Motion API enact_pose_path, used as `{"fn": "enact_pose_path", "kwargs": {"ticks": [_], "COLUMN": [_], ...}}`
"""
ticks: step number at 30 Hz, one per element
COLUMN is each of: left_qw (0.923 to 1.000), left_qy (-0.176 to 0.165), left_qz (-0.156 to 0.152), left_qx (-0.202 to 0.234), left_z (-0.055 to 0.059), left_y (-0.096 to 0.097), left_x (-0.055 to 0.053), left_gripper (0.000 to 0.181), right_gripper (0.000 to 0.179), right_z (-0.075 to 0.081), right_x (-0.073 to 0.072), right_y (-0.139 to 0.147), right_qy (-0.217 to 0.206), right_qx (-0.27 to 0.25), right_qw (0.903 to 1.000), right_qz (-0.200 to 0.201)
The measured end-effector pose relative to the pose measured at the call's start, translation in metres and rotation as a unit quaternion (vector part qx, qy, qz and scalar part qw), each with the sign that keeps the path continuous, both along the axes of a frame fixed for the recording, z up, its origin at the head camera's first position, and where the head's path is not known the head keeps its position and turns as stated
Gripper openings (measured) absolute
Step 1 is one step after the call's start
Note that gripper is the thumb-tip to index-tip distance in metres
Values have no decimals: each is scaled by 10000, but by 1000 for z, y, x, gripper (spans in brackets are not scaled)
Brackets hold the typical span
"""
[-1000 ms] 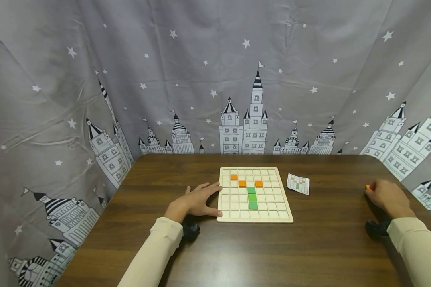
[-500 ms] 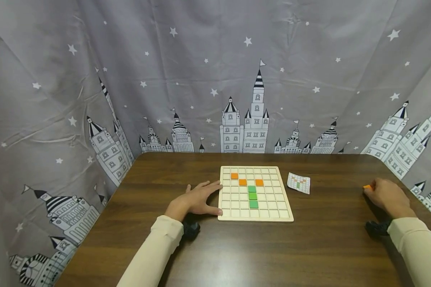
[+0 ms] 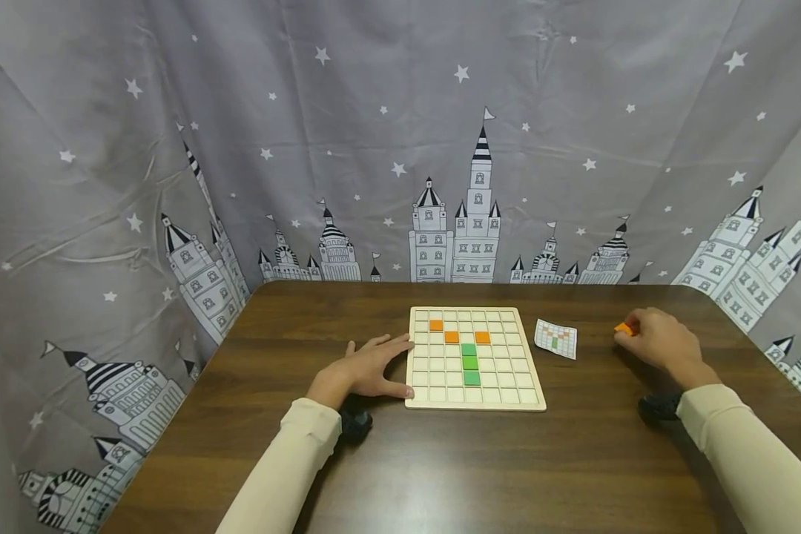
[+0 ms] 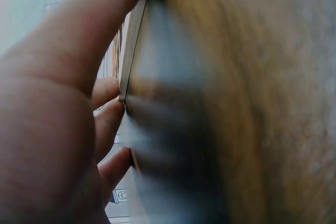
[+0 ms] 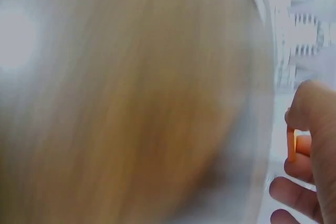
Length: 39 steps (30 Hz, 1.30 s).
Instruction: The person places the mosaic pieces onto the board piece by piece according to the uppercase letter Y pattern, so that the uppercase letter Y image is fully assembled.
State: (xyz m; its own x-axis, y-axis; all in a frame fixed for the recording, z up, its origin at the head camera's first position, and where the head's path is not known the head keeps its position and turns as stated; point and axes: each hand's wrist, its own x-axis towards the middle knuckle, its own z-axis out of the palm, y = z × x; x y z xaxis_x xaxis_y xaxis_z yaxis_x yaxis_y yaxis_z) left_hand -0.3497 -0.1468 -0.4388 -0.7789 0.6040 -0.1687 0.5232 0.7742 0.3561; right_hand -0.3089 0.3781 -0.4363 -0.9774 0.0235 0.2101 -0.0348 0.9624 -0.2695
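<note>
A pale square grid board [image 3: 500, 397] lies mid-table, with several orange and green square tiles in its cells. One orange tile [image 3: 437, 325] is near its far left corner; a column of green tiles [image 3: 470, 363] runs down the middle. My left hand [image 3: 367, 373] rests at the board's left edge, fingers spread, thumb and fingertips touching the rim. Right of the board, my right hand [image 3: 664, 343] pinches an orange tile [image 3: 624, 329] between thumb and fingers. In the right wrist view that pinched tile [image 5: 291, 144] appears edge-on.
A small paper card [image 3: 555, 339] printed with a coloured grid pattern lies just right of the board, between it and my right hand. The brown wooden table [image 3: 507, 467] ends at a grey curtain [image 3: 374, 163] with castles and stars.
My right hand has moved left and a little away from me, off the table's right side, carrying the orange tile towards the card. My left hand stays on the board's edge.
</note>
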Motion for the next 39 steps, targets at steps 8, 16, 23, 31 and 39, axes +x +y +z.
{"fn": "enact_pose_path", "kwargs": {"ticks": [8, 16, 23, 31, 39], "left_qw": [10000, 10000, 10000, 10000, 10000], "left_qy": [-3, -54, 2, -59, -74], "left_qz": [18, 25, 30, 12, 43], "left_qx": [-20, -5, -13, -17, 43], "left_z": [2, 0, 1, 2, 4], "left_y": [1, 0, 1, 3, 1], "left_x": [1, 3, 2, 3, 5], "left_gripper": [91, 92, 93, 92, 92], "right_gripper": [26, 19, 15, 15, 14], "right_z": [8, 2, -4, -6, -2], "right_x": [-41, -67, -73, -74, -75], "right_y": [-90, -146, -160, -164, -166], "right_qy": [416, -13, 36, -81, -129], "right_qx": [36, -114, -349, -380, -548], "right_qw": [9919, 9760, 9672, 9615, 9547], "right_qz": [1200, 2174, 2516, 2720, 2923]}}
